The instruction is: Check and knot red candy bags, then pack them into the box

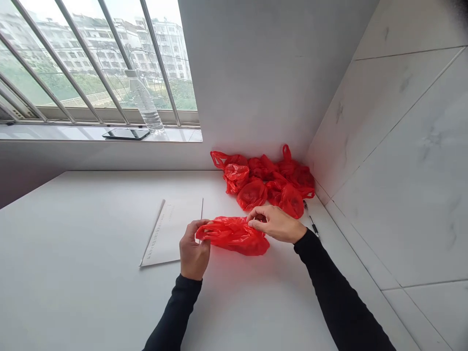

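Observation:
A red plastic bag [237,239] is stretched sideways between my two hands, just above the white table. My left hand [195,249] is closed on its left end, around the handles. At the upper right edge of the bag, my right hand [274,223] pinches the plastic between thumb and fingers. Behind it lies a pile of crumpled red plastic bags [252,194], some bunched into rounded shapes. Whether anything is inside the bag I hold cannot be made out.
Left of the bag lies a white notebook [168,234], partly behind my left hand. A black pen [312,222] lies near the tiled wall [402,170] on the right. On the window sill are a phone [126,134] and a clear water bottle [146,105]. Metal bars cross the window.

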Action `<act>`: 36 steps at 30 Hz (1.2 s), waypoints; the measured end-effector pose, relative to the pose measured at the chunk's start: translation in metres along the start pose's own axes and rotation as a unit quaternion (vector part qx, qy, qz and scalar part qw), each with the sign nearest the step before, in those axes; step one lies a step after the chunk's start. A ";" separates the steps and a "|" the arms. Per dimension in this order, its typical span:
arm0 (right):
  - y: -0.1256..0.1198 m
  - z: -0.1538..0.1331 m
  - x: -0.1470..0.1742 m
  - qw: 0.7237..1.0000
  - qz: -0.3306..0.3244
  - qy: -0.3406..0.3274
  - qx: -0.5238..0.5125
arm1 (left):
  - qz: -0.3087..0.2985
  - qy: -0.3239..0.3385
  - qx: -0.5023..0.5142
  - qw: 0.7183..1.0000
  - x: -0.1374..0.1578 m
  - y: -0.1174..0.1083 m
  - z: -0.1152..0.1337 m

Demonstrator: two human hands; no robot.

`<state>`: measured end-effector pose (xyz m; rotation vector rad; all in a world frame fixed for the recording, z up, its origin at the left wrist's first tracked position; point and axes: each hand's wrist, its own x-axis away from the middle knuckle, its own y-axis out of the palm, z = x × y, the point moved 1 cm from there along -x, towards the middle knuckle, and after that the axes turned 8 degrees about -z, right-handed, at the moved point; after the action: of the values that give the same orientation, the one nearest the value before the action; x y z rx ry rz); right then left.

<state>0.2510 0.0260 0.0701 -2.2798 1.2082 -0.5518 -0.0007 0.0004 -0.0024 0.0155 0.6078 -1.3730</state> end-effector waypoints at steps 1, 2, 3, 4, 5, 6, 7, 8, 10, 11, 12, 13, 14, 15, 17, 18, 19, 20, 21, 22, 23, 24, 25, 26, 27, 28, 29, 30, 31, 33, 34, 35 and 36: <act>-0.003 0.001 0.001 1.000 0.008 0.001 0.001 | 0.023 -0.012 0.005 1.000 -0.001 -0.003 -0.003; -0.005 0.001 0.002 1.000 0.019 0.002 0.001 | 0.039 -0.022 0.012 0.999 -0.002 -0.005 -0.004; -0.006 0.001 0.002 1.000 0.030 0.002 0.002 | 0.046 -0.028 0.020 0.998 -0.002 -0.006 -0.005; -0.005 0.001 0.001 0.999 0.041 0.001 0.003 | 0.046 -0.030 0.030 0.998 -0.002 -0.006 -0.003; -0.003 -0.001 0.001 0.999 0.050 -0.004 0.003 | 0.041 -0.031 0.039 0.998 -0.001 -0.004 -0.001; 0.000 -0.002 -0.001 0.999 0.050 -0.013 -0.001 | 0.035 -0.031 0.047 0.998 -0.001 -0.002 0.001; 0.005 -0.004 -0.002 0.999 0.038 -0.023 -0.008 | 0.029 -0.031 0.055 0.998 0.000 0.000 0.004; 0.009 -0.006 -0.004 0.999 0.016 -0.033 -0.018 | 0.026 -0.033 0.061 0.997 0.001 0.002 0.005; 0.013 -0.007 -0.005 0.997 -0.034 -0.046 -0.041 | 0.040 -0.041 0.069 0.996 0.000 0.002 0.004; 0.013 -0.007 -0.005 0.997 -0.047 -0.045 -0.049 | 0.058 -0.047 0.071 0.995 -0.001 0.001 0.001; 0.010 -0.005 -0.004 0.997 -0.045 -0.037 -0.053 | 0.082 -0.056 0.074 0.992 -0.003 -0.002 -0.003; 0.005 -0.003 -0.002 0.998 -0.028 -0.026 -0.053 | 0.107 -0.066 0.078 0.989 -0.005 -0.005 -0.007; -0.002 -0.001 0.000 0.999 -0.005 -0.015 -0.051 | 0.128 -0.075 0.083 0.985 -0.007 -0.008 -0.011; -0.008 0.002 0.002 0.999 0.021 -0.003 -0.047 | 0.141 -0.083 0.088 0.983 -0.009 -0.011 -0.014; -0.019 0.005 0.006 0.997 0.065 0.016 -0.040 | 0.138 -0.085 0.095 0.982 -0.010 -0.014 -0.015; -0.022 0.005 0.007 0.996 0.081 0.021 -0.036 | 0.124 -0.079 0.095 0.985 -0.010 -0.015 -0.011; -0.024 0.004 0.008 0.995 0.091 0.023 -0.032 | 0.106 -0.069 0.092 0.988 -0.009 -0.014 -0.006; -0.024 0.003 0.009 0.995 0.094 0.021 -0.030 | 0.082 -0.059 0.084 0.991 -0.008 -0.013 0.002; -0.023 0.000 0.010 0.995 0.091 0.016 -0.029 | 0.055 -0.052 0.071 0.995 -0.007 -0.011 0.010; -0.021 -0.003 0.011 0.996 0.081 0.008 -0.029 | 0.025 -0.050 0.054 0.997 -0.008 -0.011 0.019; -0.019 -0.006 0.011 0.997 0.069 0.001 -0.028 | -0.005 -0.052 0.032 0.998 -0.010 -0.011 0.027; -0.018 -0.008 0.012 0.998 0.059 -0.005 -0.026 | -0.033 -0.054 0.008 0.998 -0.014 -0.012 0.036; -0.018 -0.010 0.014 0.998 0.057 -0.007 -0.023 | -0.060 -0.054 -0.015 0.997 -0.020 -0.014 0.043; -0.019 -0.012 0.016 0.998 0.066 -0.005 -0.021 | -0.083 -0.050 -0.036 0.995 -0.028 -0.017 0.050; -0.021 -0.013 0.019 0.996 0.085 0.001 -0.020 | -0.099 -0.042 -0.055 0.993 -0.037 -0.021 0.056; -0.024 -0.014 0.022 0.994 0.110 0.008 -0.023 | -0.109 -0.031 -0.069 0.991 -0.047 -0.025 0.062; -0.027 -0.014 0.026 0.991 0.133 0.014 -0.029 | -0.110 -0.018 -0.080 0.991 -0.057 -0.029 0.068; -0.030 -0.014 0.029 0.988 0.152 0.020 -0.035 | -0.105 -0.005 -0.087 0.991 -0.066 -0.032 0.074; -0.034 -0.013 0.032 0.985 0.164 0.025 -0.040 | -0.097 0.009 -0.093 0.991 -0.073 -0.035 0.081; -0.039 -0.010 0.037 0.984 0.171 0.036 -0.035 | -0.089 0.033 -0.098 0.991 -0.083 -0.038 0.094; -0.041 -0.009 0.038 0.984 0.172 0.045 -0.025 | -0.094 0.041 -0.099 0.990 -0.085 -0.038 0.100; -0.042 -0.008 0.039 0.983 0.173 0.055 -0.015 | -0.101 0.048 -0.096 0.989 -0.086 -0.038 0.106; -0.043 -0.008 0.041 0.982 0.175 0.064 -0.006 | -0.107 0.054 -0.090 0.989 -0.086 -0.038 0.110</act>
<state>0.2957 0.0105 0.1071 -1.9993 1.6351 -0.5614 0.0019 0.0309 0.1385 -0.1245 0.8404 -1.5260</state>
